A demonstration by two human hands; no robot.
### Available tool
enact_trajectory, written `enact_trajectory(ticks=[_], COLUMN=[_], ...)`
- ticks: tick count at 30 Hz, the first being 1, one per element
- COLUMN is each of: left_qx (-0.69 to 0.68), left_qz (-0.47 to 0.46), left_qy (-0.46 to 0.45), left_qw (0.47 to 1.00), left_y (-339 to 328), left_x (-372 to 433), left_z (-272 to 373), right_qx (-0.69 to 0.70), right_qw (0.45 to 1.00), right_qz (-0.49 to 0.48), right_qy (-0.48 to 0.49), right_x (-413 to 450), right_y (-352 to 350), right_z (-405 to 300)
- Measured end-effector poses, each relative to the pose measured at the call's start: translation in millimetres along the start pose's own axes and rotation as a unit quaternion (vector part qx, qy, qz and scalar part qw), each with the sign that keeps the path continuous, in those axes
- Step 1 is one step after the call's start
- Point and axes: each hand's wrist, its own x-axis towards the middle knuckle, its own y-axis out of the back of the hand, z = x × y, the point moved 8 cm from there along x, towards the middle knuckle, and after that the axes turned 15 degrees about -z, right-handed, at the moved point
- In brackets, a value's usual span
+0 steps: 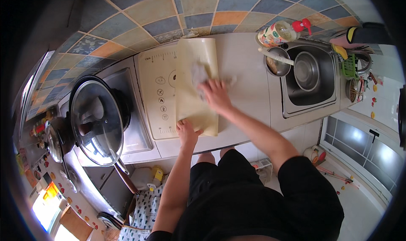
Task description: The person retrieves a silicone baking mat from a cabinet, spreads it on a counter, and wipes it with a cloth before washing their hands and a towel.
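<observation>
A cream silicone baking mat (pixel 165 82) with printed ruler marks and small symbols lies on the countertop. Its right part is folded over to the left, so the plain underside (pixel 193 107) faces up. My left hand (pixel 187 131) grips the folded layer by its front edge, fingers on top. On the upper middle of this layer, my right hand (pixel 217 96) holds a grey cloth (pixel 199 74) pressed flat. The cloth and right fingers are blurred, and part of the cloth is hidden beneath the hand.
At left, a lidded wok (pixel 96 123) stands on the stove, its handle reaching past the counter's front. A sink (pixel 288 104) at right holds a metal bowl (pixel 306 71). A small pot (pixel 277 61) and a pump bottle (pixel 279 33) stand beside it.
</observation>
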Motion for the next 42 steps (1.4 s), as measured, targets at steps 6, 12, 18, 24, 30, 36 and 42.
enact_trajectory(ticks=[6,12,18,24,30,36,42], left_qx=[-0.016,-0.047,-0.028,-0.031,-0.077,-0.044,-0.02], left_qz=[-0.02,-0.032,-0.047,-0.038,0.015,0.02,0.031], left_qy=[0.025,0.039,0.043,0.045,-0.056,-0.115,-0.113], left_qw=[0.999,0.998,0.998,0.998,0.995,0.992,0.993], left_y=[6.9,11.6,12.9,11.2,-11.2,5.0,23.6], left_x=[-3.1,-7.8,-7.1,-6.1,3.8,0.2,-11.8], left_z=[6.8,9.3,14.0,13.1,-8.3,8.0,28.4], right_qx=[0.09,0.006,-0.012,-0.023,0.108,0.347,0.719], right_qw=[0.993,0.998,0.983,0.992,0.977,0.931,0.65], right_qz=[-0.061,-0.002,0.182,0.12,-0.101,0.082,0.234], right_qy=[0.048,0.062,0.01,0.01,0.157,0.073,-0.075], right_x=[-127.0,-32.0,102.9,94.9,-21.1,-72.0,-128.2], right_y=[-46.7,-20.5,57.5,33.1,-25.2,66.7,68.5], right_z=[-58.2,-23.1,36.4,5.8,-83.4,-22.0,43.2])
